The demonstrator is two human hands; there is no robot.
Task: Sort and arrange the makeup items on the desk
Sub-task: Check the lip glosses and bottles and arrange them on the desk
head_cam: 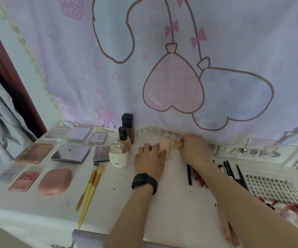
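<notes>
Flat rectangular palettes (71, 153) lie in rows at the worktop's (171, 212) left, two yellow-handled brushes (91, 187) beside them, three bottles (125, 138) upright behind, a peach sponge (165, 145) and tan puff (177, 144) mid-back.

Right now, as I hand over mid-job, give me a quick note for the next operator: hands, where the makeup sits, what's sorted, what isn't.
Left hand: flat, fingertips touching the peach tube near the back of the desk.
Right hand: pinches a small tan item beside that tube.
Done: palettes in rows at left; three bottles grouped next to them; two yellow-handled brushes side by side.
To do: black pencils and thin brushes lie loose by the right forearm; lash tray and blurred red items at far right not yet arranged.
</notes>
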